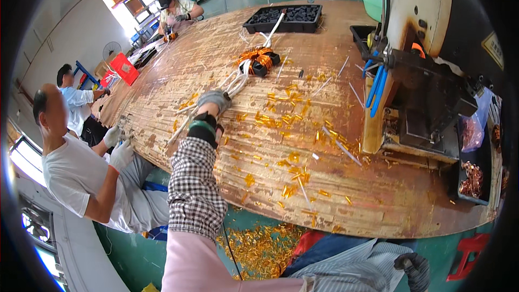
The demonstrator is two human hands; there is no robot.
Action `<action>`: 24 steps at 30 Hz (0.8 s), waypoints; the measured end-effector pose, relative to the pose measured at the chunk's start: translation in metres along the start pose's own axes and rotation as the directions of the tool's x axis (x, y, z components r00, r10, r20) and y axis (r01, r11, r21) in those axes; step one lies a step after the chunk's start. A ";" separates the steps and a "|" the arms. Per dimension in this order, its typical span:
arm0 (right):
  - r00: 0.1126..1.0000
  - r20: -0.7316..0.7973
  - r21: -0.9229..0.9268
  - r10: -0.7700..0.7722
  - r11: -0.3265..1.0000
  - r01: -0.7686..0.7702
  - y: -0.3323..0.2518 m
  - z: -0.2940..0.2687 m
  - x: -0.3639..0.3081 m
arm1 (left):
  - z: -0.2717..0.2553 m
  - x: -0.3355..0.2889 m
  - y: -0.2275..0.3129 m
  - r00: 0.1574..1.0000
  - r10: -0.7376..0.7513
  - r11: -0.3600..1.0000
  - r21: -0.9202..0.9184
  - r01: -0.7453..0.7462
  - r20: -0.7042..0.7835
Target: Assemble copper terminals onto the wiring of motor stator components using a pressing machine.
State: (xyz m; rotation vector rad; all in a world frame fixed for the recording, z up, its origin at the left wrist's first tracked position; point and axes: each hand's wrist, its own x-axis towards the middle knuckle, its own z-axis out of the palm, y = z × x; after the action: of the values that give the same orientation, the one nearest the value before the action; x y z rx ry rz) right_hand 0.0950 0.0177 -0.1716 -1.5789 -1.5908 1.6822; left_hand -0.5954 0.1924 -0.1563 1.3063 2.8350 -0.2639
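My left hand (214,99), in a grey glove, is closed around white sleeved wire leads (236,82) on the wooden table. They run to a ring-shaped coil (256,58) wound with orange-copper wire, which has black blocks at its side. Loose lead ends fan out on the near-left side of my hand. My right hand (413,270), in a dark grey glove, is low at the right, off the table's near edge and beside striped grey cloth. Its fingers are too unclear to read.
Amber tube scraps (286,119) litter the table and floor. A black tray (284,19) of dark parts stands at the far side. At right is a machine (416,103) with blue-handled pliers (377,89) and a bin of copper bits (471,179). A seated co-worker (92,167) works at left.
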 end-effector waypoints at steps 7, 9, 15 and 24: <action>0.999 -0.001 -0.001 0.045 0.999 -0.045 0.002 -0.001 0.010 | 0.002 0.002 0.011 0.983 0.031 0.999 0.005 -0.032 0.181; 0.999 0.037 -0.065 0.006 0.998 -0.004 0.008 -0.007 0.009 | -0.003 -0.003 0.015 0.952 0.156 0.987 -0.014 -0.158 0.264; 1.000 0.025 0.100 -0.007 0.995 0.004 0.022 -0.015 0.000 | -0.044 -0.060 0.034 0.902 0.368 0.930 -0.106 -0.352 0.226; 0.992 0.028 0.082 -0.125 0.989 0.122 0.048 -0.022 -0.001 | -0.031 -0.224 0.019 0.896 0.308 0.951 -0.108 -0.289 0.319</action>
State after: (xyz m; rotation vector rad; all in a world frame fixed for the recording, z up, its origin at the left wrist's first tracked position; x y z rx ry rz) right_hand 0.1339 0.0116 -0.2063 -1.3909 -1.5823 1.6922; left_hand -0.4334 0.0407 -0.1111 1.4971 2.3107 -0.3542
